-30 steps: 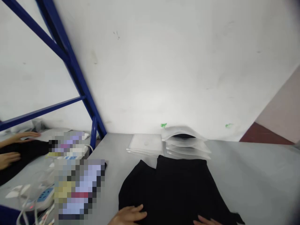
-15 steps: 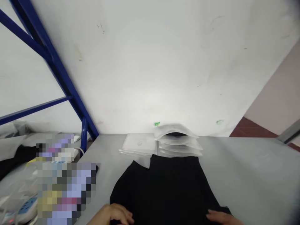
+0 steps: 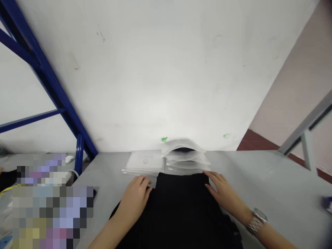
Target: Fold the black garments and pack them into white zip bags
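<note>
the black cloth (image 3: pixel 181 211) lies on the bench (image 3: pixel 264 180), its near end cut off; left hand (image 3: pixel 136 195) and right hand (image 3: pixel 219 186) are at its far edge, whether gripping i cannot tell.

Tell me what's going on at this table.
A person has both bare hands on a black garment spread on the grey table. The left hand is at its far left side; the right hand, with a watch on that wrist, is at its far right corner. Whether either grips the fabric is unclear. Just beyond, by the wall, lie flat whitish bags and, beside them, a bulging pile of similar bags, the top one showing something dark inside.
</note>
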A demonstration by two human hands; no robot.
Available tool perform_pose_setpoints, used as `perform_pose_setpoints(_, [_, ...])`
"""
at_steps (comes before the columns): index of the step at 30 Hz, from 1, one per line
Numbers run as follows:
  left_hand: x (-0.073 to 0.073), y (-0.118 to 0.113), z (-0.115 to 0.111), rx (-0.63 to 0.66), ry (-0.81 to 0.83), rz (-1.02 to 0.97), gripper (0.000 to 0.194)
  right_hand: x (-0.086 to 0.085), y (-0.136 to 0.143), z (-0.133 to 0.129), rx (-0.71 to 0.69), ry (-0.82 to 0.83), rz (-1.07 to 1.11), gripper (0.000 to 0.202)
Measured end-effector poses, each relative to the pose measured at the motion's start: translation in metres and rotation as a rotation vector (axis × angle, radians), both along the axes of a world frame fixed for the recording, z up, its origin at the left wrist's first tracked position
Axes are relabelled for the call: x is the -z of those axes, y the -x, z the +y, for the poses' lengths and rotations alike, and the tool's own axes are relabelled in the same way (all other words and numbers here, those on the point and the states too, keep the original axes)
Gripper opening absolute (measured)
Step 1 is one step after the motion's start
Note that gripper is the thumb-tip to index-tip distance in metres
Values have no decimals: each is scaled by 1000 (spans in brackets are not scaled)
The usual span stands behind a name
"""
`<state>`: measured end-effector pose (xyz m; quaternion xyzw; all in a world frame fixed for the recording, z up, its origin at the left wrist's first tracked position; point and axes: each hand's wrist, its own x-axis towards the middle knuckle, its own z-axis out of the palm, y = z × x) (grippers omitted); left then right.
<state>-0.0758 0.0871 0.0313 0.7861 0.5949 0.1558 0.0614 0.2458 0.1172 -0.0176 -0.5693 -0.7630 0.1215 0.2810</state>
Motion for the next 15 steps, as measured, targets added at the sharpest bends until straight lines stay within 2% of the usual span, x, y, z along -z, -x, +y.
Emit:
perform_pose_setpoints(2, [6, -15, 17, 72, -20, 9, 27, 4, 3, 14, -16, -39, -31, 36])
perform_pose_setpoints(4, [13, -26, 31, 101, -32, 22, 31, 4, 7, 19, -33, -80, -58, 25])
perform_pose_setpoints(6, [19, -31, 40, 100, -39, 35, 33, 0, 9, 13, -52, -130, -63, 21])
perform_pose_setpoints(8, [19, -32, 40, 102, -51, 36, 32, -9, 8, 0, -93, -180, -53, 22])
perform_pose_setpoints(11, [12, -26, 17, 142, -79, 19, 31, -25, -1, -31, -228, -206, -37, 19])
perform_pose_setpoints(13, [8, -17, -9, 197, -74, 6, 30, -29, -10, -53, -357, -123, -44, 18])
perform_pose_setpoints(15, [13, -3, -34, 236, -65, -21, 19, -24, -18, -70, -490, 12, -43, 16])
